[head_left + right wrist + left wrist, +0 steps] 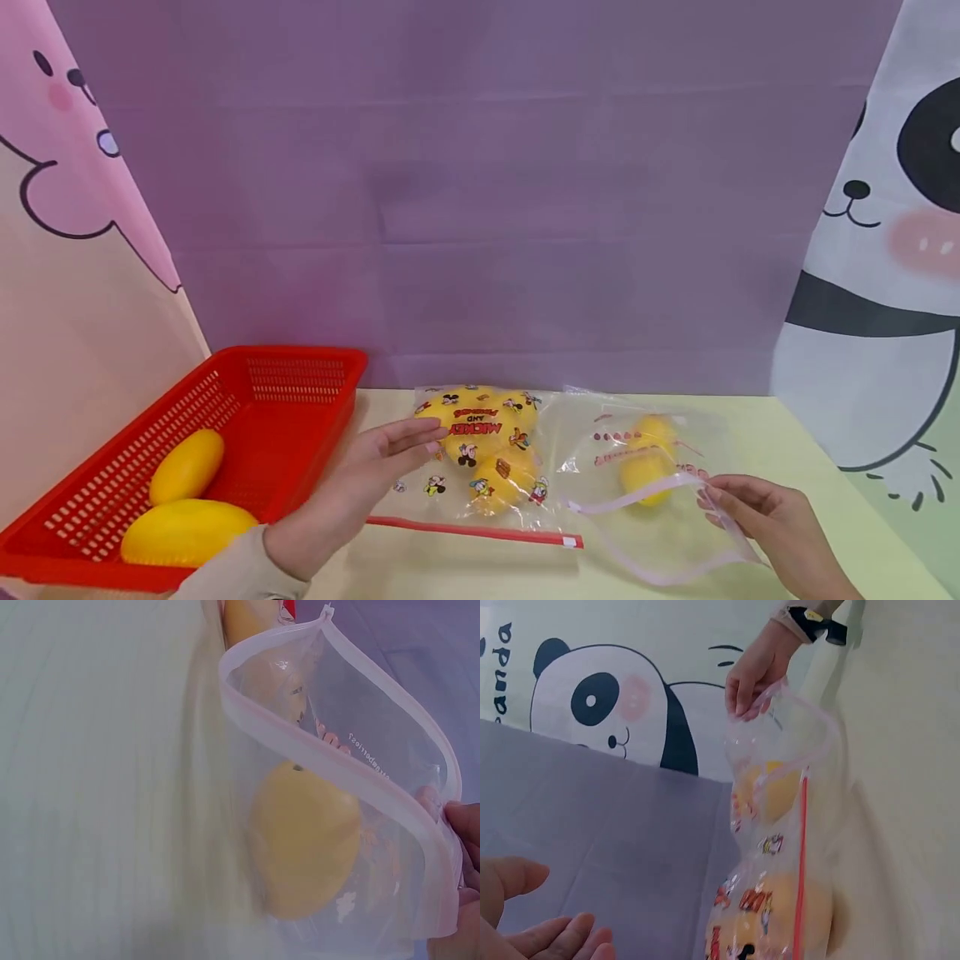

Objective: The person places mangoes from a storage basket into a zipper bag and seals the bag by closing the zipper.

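Note:
My right hand (pixel 776 521) pinches the rim of a clear zip bag (pixel 600 442) with pale pink edging. The bag's mouth gapes, and a yellow fruit (pixel 304 840) with a small dark stem mark lies inside. Beside it, a second clear bag (pixel 405 500), printed with cartoon figures, holds several yellow-orange fruits (pixel 498 479); its red zip strip (pixel 472 531) runs along the near side. Above this printed bag's left part, my left hand (pixel 367 467) reaches in with fingers extended and grips nothing. The left wrist view shows that hand's thumb and fingers (pixel 555 941) apart.
A red plastic basket (pixel 300 433) stands on the left of the pale table (pixel 420 571), with two yellow fruits (pixel 187 467) in it. Behind the bags rises a purple backdrop (pixel 487 208). A panda-printed panel (pixel 870 400) borders the right side.

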`<act>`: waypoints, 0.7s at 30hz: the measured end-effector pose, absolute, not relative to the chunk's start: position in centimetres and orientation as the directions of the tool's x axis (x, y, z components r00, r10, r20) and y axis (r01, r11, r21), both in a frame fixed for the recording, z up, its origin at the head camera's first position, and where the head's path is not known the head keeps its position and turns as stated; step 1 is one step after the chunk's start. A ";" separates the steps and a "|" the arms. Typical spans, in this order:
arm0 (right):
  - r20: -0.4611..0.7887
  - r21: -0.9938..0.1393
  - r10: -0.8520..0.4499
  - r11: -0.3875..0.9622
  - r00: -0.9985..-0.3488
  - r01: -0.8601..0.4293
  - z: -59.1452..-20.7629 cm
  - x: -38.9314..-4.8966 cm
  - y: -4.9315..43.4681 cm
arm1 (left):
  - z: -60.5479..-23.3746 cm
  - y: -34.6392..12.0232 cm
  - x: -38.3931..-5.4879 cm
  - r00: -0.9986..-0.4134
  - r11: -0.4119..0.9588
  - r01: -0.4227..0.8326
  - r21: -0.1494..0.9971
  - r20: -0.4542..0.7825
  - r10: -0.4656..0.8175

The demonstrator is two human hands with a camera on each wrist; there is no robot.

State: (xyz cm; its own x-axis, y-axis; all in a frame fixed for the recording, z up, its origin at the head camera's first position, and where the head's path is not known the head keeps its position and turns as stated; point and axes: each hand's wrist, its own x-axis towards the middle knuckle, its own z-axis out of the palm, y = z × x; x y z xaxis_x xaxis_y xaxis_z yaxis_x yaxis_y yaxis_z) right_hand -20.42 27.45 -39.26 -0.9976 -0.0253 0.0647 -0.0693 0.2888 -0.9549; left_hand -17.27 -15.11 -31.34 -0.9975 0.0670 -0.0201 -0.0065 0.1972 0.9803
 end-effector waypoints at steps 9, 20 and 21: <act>0.077 -0.953 -0.014 0.293 -0.997 -0.078 -39.6 -20.2 27.4 | -29.6 -22.2 -17.8 -1.000 0.366 -0.027 0.930 -0.024 -0.015; 0.132 -0.966 -0.056 0.217 -0.990 -0.141 -39.1 -20.3 27.5 | -29.8 -31.3 -19.8 -0.995 0.323 -0.053 0.945 -0.023 -0.097; 0.138 -0.969 -0.061 0.199 -0.989 -0.147 -39.1 -20.3 27.6 | -29.7 -31.9 -20.0 -0.996 0.314 -0.050 0.948 -0.022 -0.092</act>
